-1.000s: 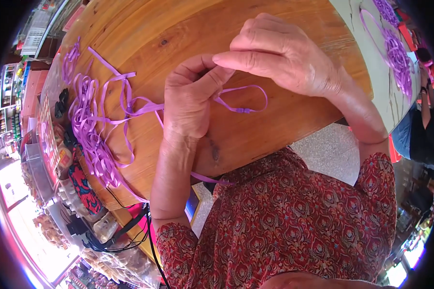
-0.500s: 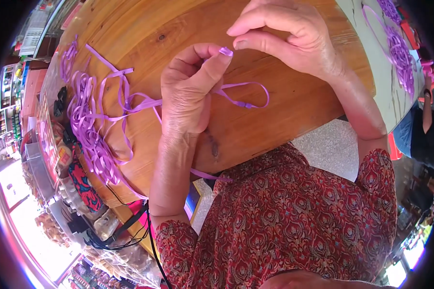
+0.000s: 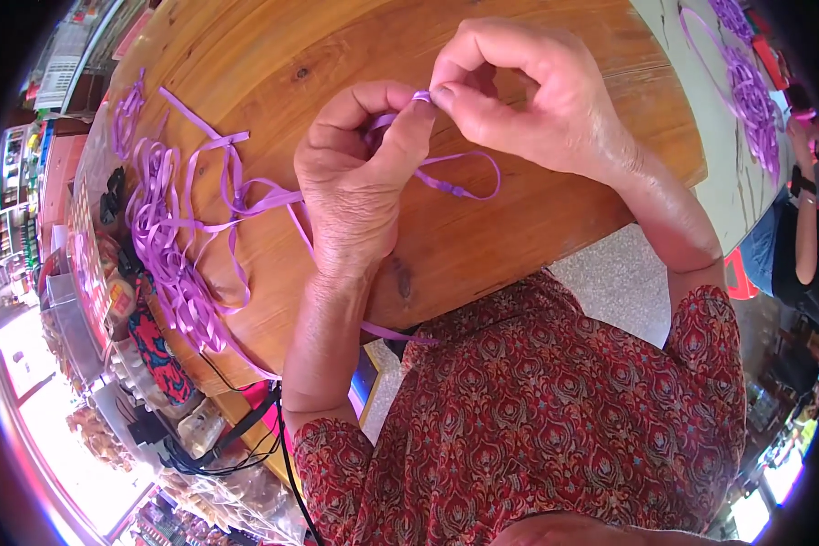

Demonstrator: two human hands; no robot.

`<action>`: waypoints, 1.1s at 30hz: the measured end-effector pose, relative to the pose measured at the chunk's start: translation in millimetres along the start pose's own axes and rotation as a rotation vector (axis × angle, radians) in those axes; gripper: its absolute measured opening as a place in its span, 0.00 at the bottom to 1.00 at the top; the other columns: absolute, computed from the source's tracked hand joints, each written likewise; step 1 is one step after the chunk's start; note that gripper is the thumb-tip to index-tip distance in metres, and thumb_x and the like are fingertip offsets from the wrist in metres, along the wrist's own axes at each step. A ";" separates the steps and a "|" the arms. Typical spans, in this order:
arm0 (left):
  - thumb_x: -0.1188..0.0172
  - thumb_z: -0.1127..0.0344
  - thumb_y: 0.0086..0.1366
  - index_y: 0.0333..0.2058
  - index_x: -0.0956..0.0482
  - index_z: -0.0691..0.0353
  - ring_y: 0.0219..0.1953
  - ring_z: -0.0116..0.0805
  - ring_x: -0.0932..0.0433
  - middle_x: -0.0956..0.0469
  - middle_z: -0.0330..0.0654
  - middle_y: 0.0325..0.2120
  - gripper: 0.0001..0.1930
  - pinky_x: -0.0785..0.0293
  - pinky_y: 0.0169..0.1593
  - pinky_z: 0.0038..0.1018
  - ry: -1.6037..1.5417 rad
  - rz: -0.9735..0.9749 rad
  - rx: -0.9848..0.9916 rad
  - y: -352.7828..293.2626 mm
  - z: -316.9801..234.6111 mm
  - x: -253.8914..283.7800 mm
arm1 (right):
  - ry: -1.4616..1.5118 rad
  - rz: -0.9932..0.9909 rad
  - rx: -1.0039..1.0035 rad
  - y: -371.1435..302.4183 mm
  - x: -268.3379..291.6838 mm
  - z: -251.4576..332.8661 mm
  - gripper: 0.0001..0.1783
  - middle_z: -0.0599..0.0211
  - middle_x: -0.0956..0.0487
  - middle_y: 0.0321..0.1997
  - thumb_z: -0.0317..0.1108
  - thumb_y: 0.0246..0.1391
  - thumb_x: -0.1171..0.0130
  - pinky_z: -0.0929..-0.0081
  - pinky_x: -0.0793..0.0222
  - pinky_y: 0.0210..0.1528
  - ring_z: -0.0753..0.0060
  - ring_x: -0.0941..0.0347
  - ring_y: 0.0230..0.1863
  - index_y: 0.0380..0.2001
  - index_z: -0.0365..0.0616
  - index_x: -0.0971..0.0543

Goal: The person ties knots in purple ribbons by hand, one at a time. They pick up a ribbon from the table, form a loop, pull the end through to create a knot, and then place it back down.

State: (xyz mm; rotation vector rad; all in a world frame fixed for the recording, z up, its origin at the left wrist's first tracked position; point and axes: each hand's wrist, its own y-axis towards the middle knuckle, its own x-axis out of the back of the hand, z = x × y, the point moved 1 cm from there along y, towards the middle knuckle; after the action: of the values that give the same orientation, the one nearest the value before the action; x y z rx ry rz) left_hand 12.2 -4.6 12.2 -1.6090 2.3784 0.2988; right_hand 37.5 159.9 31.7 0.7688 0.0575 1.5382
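My left hand (image 3: 359, 168) is closed above the wooden table, pinching a purple ribbon (image 3: 421, 96) between thumb and forefinger. A small folded bit of the ribbon sticks up at the thumb tip, and more of it shows inside the curled fingers. Thumb and forefinger of my right hand (image 3: 537, 105) come together at that same fold, touching it from the right. Behind the left hand a thin ribbon loop with a small knot (image 3: 450, 189) lies on the tabletop. Whether the loop belongs to the held piece is hidden by the hand.
A tangled heap of purple ribbons (image 3: 168, 237) covers the left of the wooden table (image 3: 537, 214). Dark cables (image 3: 218, 464) hang by the left edge. More purple ribbons (image 3: 751, 105) lie on a pale surface at the right, where another person's arm (image 3: 803, 205) shows.
My right hand has come down and its thumb and forefinger have closed in on the ribbon's fold. My left hand has shifted slightly left.
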 end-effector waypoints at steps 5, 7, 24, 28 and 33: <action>0.39 0.78 0.56 0.33 0.23 0.65 0.28 0.17 0.31 0.25 0.32 0.27 0.06 0.34 0.32 0.13 -0.106 0.062 -0.069 -0.1 4.4 1.3 | 0.543 0.051 -0.440 -0.6 -1.5 -4.2 0.04 0.78 0.28 0.25 0.29 0.50 0.44 0.88 0.41 0.29 0.88 0.36 0.27 0.29 0.40 0.25; 0.40 0.78 0.56 0.35 0.23 0.65 0.29 0.18 0.30 0.25 0.33 0.29 0.07 0.33 0.33 0.14 -0.206 0.065 -0.032 -1.9 4.1 -0.6 | 0.667 0.051 -0.480 -2.0 -2.8 -7.1 0.06 0.79 0.29 0.26 0.31 0.51 0.44 0.89 0.42 0.30 0.89 0.37 0.27 0.30 0.40 0.25; 0.43 0.77 0.59 0.36 0.24 0.65 0.23 0.19 0.35 0.25 0.35 0.28 0.06 0.40 0.26 0.16 -0.425 0.119 0.021 2.6 13.6 2.3 | 0.241 -0.089 -0.252 -2.9 -6.6 6.7 0.05 0.74 0.27 0.28 0.24 0.52 0.45 0.85 0.37 0.35 0.86 0.34 0.30 0.34 0.38 0.25; 0.42 0.76 0.59 0.36 0.23 0.66 0.21 0.18 0.37 0.25 0.35 0.27 0.06 0.41 0.24 0.16 -0.401 0.070 0.026 1.8 15.1 1.9 | 0.093 -0.197 0.008 -3.9 -10.5 -3.6 0.07 0.69 0.27 0.31 0.19 0.49 0.45 0.83 0.35 0.36 0.82 0.31 0.32 0.34 0.38 0.25; 0.42 0.76 0.59 0.36 0.23 0.66 0.21 0.17 0.37 0.25 0.35 0.27 0.06 0.42 0.24 0.15 -0.415 0.073 0.029 2.2 15.3 4.1 | -0.046 -0.137 0.221 -3.8 -6.6 -1.7 0.11 0.64 0.27 0.32 0.14 0.44 0.46 0.80 0.35 0.36 0.74 0.30 0.33 0.32 0.38 0.24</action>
State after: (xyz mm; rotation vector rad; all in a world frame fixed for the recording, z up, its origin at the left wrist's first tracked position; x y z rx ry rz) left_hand 10.1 -2.7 -3.6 -1.2971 2.1117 0.5504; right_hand 39.5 155.2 25.7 0.9550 0.2444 1.3981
